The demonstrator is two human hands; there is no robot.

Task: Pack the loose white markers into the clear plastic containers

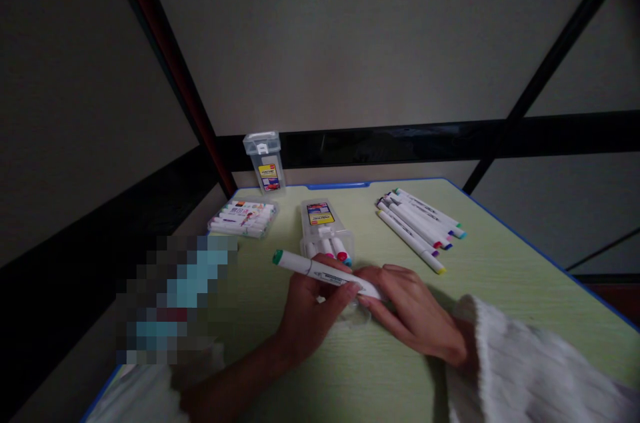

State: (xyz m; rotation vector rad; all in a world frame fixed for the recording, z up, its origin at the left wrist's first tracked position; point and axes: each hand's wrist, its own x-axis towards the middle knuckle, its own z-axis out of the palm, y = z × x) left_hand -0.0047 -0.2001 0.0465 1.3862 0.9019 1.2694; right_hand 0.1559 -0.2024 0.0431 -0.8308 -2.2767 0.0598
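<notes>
A white marker with a green end (320, 272) lies slantwise across both hands, above the table. My left hand (313, 310) pinches its middle between thumb and fingers. At the marker's right end, my right hand (407, 310) closes its fingers around the tip. Just beyond the hands, a clear plastic marker case (315, 213) lies on its side with its lid open toward me. Several markers with coloured ends (341, 254) show in its mouth, and my hands partly cover the lid.
Several white markers (415, 223) lie in a loose pile at the right. A flat clear pack of markers (243, 218) rests at the left, and an upright clear case (265, 163) stands behind it. The pale green table (500, 290) has a blue edge. A pixelated patch hides part of the left side.
</notes>
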